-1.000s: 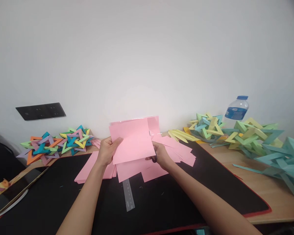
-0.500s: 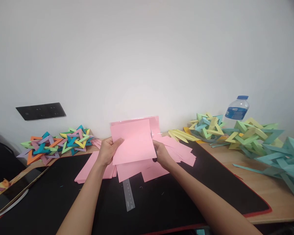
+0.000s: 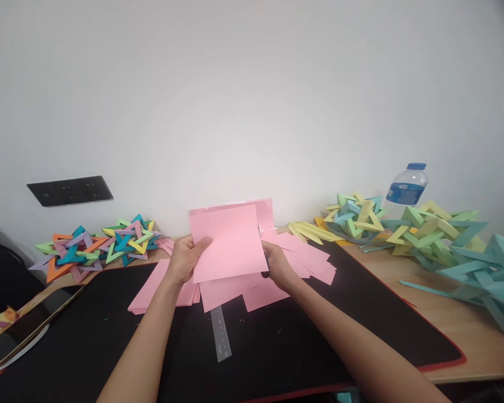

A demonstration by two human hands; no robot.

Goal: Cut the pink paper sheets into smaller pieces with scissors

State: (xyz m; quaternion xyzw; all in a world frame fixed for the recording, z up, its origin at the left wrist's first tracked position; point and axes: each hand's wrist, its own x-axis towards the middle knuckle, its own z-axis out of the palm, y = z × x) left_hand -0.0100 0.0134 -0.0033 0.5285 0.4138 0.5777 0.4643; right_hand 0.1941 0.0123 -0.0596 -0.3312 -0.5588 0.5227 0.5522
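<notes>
The left hand is pinching the probably light, bendable pink sheet by its left edge, the right hand gripping scissors opposite.

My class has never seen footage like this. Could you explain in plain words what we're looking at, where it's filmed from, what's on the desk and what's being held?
There is no robot here: a person works with two bare hands, and a camera worn on the head looks forward and down at them. The left hand holds up a pink sheet by its left edge. The right hand, at the other side, grips what look like dark-handled scissors, partly hidden.

On the wooden desk lies a black mat, bearing a ruler and more pink paper. Colourful folded-paper shapes sit at both sides, with a phone at left and a blue-capped bottle at right.
</notes>
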